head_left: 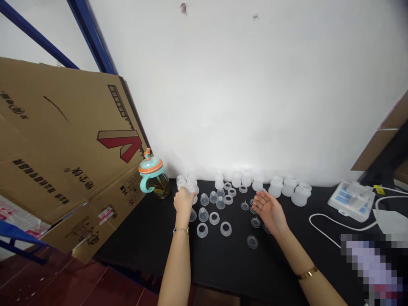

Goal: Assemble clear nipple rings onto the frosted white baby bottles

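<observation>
At the back left of the black table, my left hand is closed at a cluster of whitish bottles; what its fingers hold is hidden. My right hand hovers palm-up with fingers apart, over several clear nipple-like discs. Between the hands lie several translucent rings and several clear domed caps. Along the wall stands a row of frosted open bottles.
A jug with a teal and orange lid stands at the left by a large cardboard sheet. On the right are a plastic case, a white cable and a pixelated purple area. A white wall rises behind.
</observation>
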A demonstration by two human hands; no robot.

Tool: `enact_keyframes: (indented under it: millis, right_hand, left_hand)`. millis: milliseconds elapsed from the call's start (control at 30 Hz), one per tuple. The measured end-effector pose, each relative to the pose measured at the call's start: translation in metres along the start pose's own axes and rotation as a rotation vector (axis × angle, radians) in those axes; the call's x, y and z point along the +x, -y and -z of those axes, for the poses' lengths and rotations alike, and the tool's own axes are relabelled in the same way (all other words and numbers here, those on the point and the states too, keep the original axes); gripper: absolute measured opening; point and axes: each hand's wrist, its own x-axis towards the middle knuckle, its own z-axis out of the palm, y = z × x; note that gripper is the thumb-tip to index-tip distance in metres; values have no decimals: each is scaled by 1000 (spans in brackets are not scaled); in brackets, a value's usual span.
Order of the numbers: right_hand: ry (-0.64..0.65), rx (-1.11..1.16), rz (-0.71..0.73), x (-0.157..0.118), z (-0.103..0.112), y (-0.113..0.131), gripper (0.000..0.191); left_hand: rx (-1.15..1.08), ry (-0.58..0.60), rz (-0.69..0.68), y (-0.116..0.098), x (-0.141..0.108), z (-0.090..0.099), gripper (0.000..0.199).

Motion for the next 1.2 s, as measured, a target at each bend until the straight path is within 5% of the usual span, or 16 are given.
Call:
enact_keyframes:
  millis: [1200]
  right_hand:
    - [-30,-54,18,-1,-1,-5,18]
  left_hand:
    - [53,45,59,14,11,-4,46]
